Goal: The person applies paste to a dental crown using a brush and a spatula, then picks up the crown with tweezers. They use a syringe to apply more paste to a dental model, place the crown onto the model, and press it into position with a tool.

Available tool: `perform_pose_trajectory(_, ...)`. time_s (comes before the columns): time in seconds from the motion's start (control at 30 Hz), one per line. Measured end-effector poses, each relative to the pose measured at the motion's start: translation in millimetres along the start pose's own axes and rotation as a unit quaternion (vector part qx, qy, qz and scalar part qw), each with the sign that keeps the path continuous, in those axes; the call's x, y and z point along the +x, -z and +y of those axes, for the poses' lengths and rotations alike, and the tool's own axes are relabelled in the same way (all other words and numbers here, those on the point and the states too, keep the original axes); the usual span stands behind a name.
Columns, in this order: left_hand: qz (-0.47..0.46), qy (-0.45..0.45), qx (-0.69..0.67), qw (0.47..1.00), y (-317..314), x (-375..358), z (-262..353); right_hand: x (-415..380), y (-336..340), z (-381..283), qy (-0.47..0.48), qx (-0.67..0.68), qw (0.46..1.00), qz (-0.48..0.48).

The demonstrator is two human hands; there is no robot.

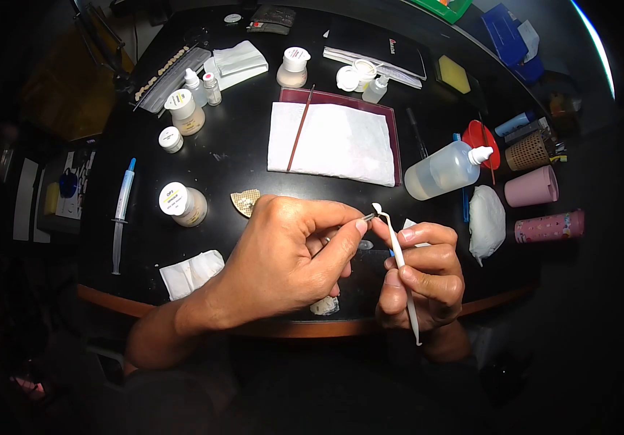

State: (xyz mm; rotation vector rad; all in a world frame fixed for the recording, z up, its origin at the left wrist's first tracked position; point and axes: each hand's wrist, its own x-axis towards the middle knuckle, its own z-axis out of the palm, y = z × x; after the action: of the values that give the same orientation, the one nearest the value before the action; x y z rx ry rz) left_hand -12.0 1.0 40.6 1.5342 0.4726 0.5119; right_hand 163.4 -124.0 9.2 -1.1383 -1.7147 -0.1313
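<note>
My left hand [283, 254] is closed, thumb and index finger pinching a small dark metallic piece [368, 217]. In my right hand [435, 279], the fingers wrap around a slim white double-ended dental instrument [398, 254] with bent tips. Its upper tip meets the pinched piece, where a small white bit [377, 208] shows. What the metallic piece exactly is, I cannot tell. Beyond my left knuckles lies a tan, grid-patterned fan-shaped piece [244, 202], partly covered by the hand. Below the left fingers sits a small pale lump [325, 306].
A white cloth [341, 145] with a thin brush [302, 130] lies ahead. Powder jars [184, 205] and a syringe [122, 214] stand or lie leftward. To the right are a liquid bottle [439, 172], a white wad [486, 221] and a pink cup [531, 186]. A folded tissue [191, 274] lies near the front edge.
</note>
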Motion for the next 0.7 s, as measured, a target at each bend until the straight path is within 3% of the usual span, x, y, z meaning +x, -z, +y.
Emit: perform_pose_trajectory(0.7,0.001,0.009,-0.005,1.000,-0.1,-0.5,-1.9,0.6,-0.7,0.6,0.003,-0.001,1.000,-0.005)
